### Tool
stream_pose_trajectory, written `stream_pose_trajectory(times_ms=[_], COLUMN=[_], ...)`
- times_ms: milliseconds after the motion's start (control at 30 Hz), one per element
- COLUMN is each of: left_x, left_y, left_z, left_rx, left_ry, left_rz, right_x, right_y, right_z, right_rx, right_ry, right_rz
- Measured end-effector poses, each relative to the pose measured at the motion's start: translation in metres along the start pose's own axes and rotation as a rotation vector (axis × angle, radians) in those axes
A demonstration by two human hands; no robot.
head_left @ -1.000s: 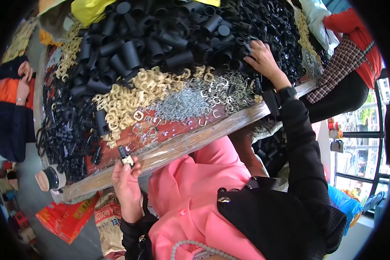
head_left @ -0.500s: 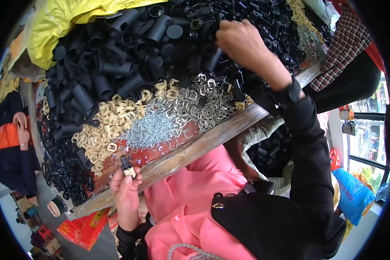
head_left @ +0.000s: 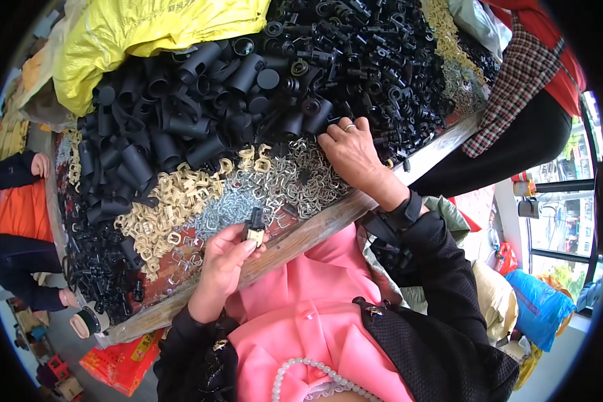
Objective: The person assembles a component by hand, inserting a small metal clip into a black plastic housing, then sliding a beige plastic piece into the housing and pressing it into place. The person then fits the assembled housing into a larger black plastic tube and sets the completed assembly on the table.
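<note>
My left hand (head_left: 225,262) is closed on a small black-and-cream plastic fitting (head_left: 255,230), held upright between thumb and fingers above the table's wooden front edge (head_left: 288,251). To the right, my right hand (head_left: 356,155) has its fingers curled down where black fittings (head_left: 355,74) meet bent metal clips (head_left: 305,175). Its fingertips are hidden, so I cannot see what they hold. Cream plastic clips (head_left: 159,213) and small silvery screws (head_left: 222,218) lie in heaps nearer my left hand. Black plastic tubes (head_left: 167,124) are piled behind them.
A yellow sack (head_left: 161,30) covers the far left of the heap. One person in an orange apron (head_left: 20,211) is at the left; another with a checked sleeve (head_left: 516,77) is at the right. Below the table edge is an open sack (head_left: 449,218).
My right hand has come back toward me from the far black fittings to the near side of the pile. My left hand has moved right and slightly up with the fitting still in it.
</note>
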State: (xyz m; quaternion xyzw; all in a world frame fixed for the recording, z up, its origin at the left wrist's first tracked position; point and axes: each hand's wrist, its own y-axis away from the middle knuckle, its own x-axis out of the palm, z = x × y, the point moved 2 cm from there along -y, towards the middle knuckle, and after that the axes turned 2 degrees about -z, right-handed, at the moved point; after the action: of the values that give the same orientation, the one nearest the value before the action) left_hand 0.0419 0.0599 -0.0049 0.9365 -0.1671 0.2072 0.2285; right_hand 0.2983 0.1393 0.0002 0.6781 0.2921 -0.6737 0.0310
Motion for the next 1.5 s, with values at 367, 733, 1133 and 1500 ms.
stream_pose_trajectory(times_ms=[367, 733, 1133, 1500], left_x=[0.003, 0.033, 0.064, 0.087], left_y=[0.025, 0.072, 0.06, 0.011], left_z=[-0.013, -0.002, 0.026, 0.021], left_rx=[0.07, 0.065, -0.079, -0.259], left_ry=[0.065, 0.145, 0.125, 0.154], left_rz=[0.063, 0.138, 0.238, 0.316], right_x=[-0.044, -0.088, -0.113, -0.08], right_y=[0.031, 0.071, 0.105, 0.102], right_z=[0.093, 0.16, 0.143, 0.103], right_rx=[0.649, 0.551, 0.218, 0.373], right_ry=[-2.02, -2.163, -0.982, -0.895], right_rz=[-0.169, -0.108, -0.392, -0.54])
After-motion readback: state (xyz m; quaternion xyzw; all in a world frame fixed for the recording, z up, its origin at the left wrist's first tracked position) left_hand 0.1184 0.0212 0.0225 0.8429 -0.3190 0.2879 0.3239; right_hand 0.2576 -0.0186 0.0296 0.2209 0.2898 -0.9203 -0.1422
